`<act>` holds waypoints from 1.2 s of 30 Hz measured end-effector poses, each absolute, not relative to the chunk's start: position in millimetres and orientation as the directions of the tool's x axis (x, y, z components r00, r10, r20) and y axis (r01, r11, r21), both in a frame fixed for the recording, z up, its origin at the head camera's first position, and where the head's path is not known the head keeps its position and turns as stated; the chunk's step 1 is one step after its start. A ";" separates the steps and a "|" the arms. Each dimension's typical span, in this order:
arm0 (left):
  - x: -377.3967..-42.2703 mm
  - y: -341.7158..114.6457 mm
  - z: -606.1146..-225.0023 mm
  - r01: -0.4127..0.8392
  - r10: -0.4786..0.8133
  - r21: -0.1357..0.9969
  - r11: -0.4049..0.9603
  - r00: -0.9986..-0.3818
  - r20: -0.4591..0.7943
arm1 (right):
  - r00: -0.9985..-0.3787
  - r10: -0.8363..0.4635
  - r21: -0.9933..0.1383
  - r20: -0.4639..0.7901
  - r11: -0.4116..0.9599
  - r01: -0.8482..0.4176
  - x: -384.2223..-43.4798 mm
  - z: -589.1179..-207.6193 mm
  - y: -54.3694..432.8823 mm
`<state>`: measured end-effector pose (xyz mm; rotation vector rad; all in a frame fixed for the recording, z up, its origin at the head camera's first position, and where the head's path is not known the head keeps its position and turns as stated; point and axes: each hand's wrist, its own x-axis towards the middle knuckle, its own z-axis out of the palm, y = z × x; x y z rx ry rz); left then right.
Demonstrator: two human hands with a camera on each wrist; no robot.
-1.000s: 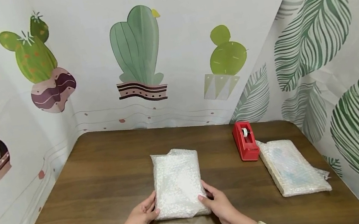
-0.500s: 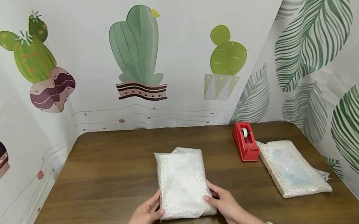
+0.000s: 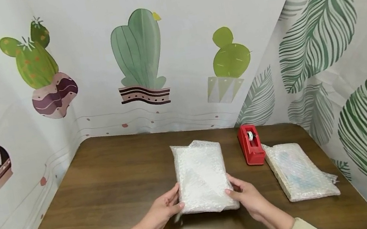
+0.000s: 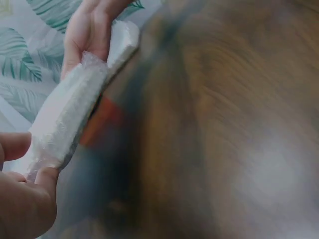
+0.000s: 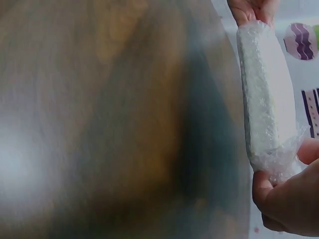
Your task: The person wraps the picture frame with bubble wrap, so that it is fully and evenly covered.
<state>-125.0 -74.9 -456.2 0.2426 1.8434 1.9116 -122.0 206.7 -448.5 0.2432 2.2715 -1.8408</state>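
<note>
A flat rectangular package in clear bubble wrap (image 3: pixel 202 177) is held up over the table by both hands. My left hand (image 3: pixel 159 214) grips its left edge, thumb on top and fingers beneath. On the opposite edge my right hand (image 3: pixel 250 198) grips it the same way. In the left wrist view the package (image 4: pixel 65 112) appears edge-on, raised above the wood. From the right wrist, the wrapped package (image 5: pixel 266 94) spans between the two hands, its loose plastic bunched near the right fingers.
A red tape dispenser (image 3: pixel 251 145) with a white roll stands at the back right of the brown wooden table (image 3: pixel 117 173). Next to it lies another bubble-wrapped package (image 3: pixel 300 172). Printed cloth with cacti and leaves (image 3: pixel 173 52) hangs behind the table and along its sides.
Both hands have carried the package to the right and slightly away from me, with a lift. The tape dispenser and the other package have stayed in place.
</note>
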 end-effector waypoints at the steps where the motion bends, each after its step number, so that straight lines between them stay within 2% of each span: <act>1: -126.6 -71.1 -454.1 -0.205 0.447 0.979 0.009 -0.875 -0.187 | -0.964 -0.003 -0.942 -0.267 0.211 0.260 -123.1 -446.0 210.7; 10: -138.9 -35.7 -436.8 -0.180 0.459 0.984 -0.009 -0.875 -0.156 | -0.952 -0.066 -0.922 -0.299 0.276 0.271 -134.1 -427.1 250.0; 17: -143.3 -2.7 -424.7 -0.149 0.432 0.988 0.038 -0.889 -0.150 | -0.937 -0.093 -0.906 -0.336 0.302 0.295 -140.8 -411.0 283.6; 27: -150.2 35.6 -406.5 -0.153 0.434 0.986 0.069 -0.885 -0.168 | -0.942 -0.218 -0.927 -0.254 0.333 0.173 -151.8 -390.6 337.5; 31: -153.0 55.0 -399.5 -0.149 0.450 0.986 0.078 -0.877 -0.168 | -0.935 -0.239 -0.905 -0.263 0.397 0.153 -155.4 -383.1 365.6; 36: -154.0 86.3 -394.1 -0.120 0.476 0.989 0.084 -0.867 -0.146 | -0.919 -0.267 -0.900 -0.289 0.404 0.166 -157.1 -376.8 406.1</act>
